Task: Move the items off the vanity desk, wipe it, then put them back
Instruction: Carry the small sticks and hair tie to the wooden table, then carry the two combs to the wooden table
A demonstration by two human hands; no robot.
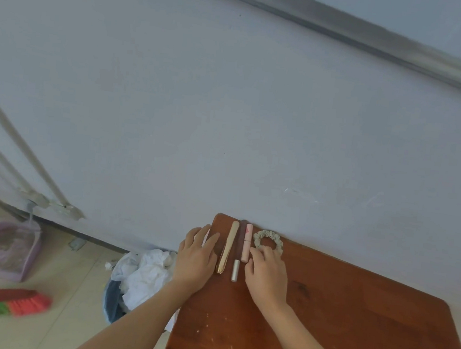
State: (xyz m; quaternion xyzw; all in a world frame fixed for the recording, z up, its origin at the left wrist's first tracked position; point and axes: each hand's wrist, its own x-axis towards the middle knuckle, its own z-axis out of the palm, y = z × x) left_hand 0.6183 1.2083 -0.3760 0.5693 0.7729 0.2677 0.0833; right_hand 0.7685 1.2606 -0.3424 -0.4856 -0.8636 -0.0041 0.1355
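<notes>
Gold tube (228, 247) lengthwise toward the wall (230, 104)

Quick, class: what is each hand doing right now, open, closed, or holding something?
Left hand: open, flat at the desk's left edge, holding nothing.
Right hand: open, fingers by the pink tube and scrunchie, gripping nothing.

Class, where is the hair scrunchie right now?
The hair scrunchie lies at the far edge of the wooden desk by the wall, right of the pink tube, just beyond the right hand.
</notes>
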